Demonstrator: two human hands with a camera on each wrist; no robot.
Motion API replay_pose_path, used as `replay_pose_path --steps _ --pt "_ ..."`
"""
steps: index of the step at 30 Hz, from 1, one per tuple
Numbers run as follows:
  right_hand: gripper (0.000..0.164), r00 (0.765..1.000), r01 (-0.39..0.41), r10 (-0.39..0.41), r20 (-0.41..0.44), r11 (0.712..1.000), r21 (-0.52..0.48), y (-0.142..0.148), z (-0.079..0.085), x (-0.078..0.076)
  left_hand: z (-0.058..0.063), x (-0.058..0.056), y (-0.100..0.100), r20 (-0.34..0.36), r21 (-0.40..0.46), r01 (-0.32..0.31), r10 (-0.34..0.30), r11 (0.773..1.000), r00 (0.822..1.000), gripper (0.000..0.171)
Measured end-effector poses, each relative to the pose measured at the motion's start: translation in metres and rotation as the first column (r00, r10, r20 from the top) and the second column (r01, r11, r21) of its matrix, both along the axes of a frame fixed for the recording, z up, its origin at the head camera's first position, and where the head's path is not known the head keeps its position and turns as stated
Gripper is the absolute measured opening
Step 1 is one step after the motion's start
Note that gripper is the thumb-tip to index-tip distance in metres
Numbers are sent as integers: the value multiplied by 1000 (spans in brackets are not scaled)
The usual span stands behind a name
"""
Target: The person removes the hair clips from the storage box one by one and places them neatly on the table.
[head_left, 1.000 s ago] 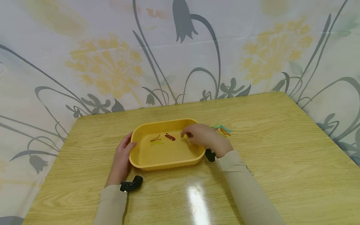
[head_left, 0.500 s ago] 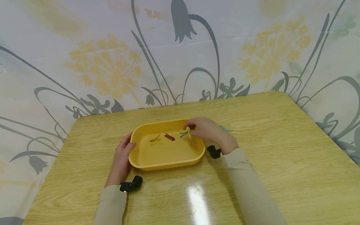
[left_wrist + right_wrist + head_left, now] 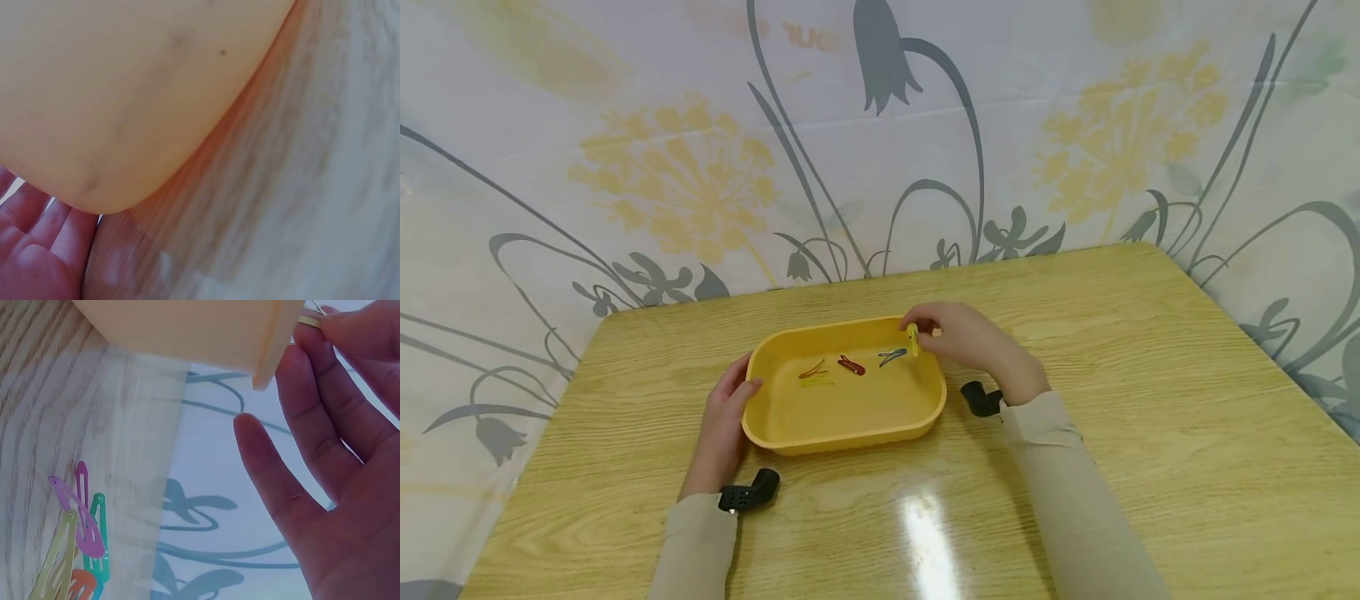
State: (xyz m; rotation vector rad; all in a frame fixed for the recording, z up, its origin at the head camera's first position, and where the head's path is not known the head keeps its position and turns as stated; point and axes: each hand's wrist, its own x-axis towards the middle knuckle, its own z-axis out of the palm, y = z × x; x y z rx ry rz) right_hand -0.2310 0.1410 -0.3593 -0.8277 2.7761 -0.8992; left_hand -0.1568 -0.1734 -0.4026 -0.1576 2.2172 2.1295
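Observation:
A yellow plastic tray [image 3: 842, 425] sits on the wooden table. My left hand [image 3: 730, 408] grips its left end, thumb over the rim and the other fingers along the outside wall. Over the tray's right end, my right hand [image 3: 958, 337] pinches a yellow snap hair clip [image 3: 913, 340] between thumb and fingers. On the tray floor lie a blue hair clip [image 3: 892, 357], a red hair clip [image 3: 852, 365], an orange hair clip [image 3: 812, 369] and a yellow-green hair clip [image 3: 817, 382], spaced apart.
In the right wrist view, a small pile with a purple hair clip [image 3: 84, 515], a green hair clip [image 3: 99, 540] and a yellow hair clip [image 3: 57, 559] lies on the table [image 3: 37, 400]; my right hand hides it in the head view. A flower-printed wall covering [image 3: 820, 167] stands behind.
My right hand has lifted and moved right and back toward the tray's right rim, still pinching the yellow hair clip. The blue hair clip has come into full view. My left hand stays put.

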Motion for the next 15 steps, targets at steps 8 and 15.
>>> replay_pose_path --steps 8,15 --pt "27 998 55 -56 -19 998 -43 9 2 -1 0 0 0 0 -2 2 -2 1000 1000 45" --pt "26 997 76 -76 -1 996 -39 13 7 1 0 0 -1 3 -4 -4 4 1000 1000 45"
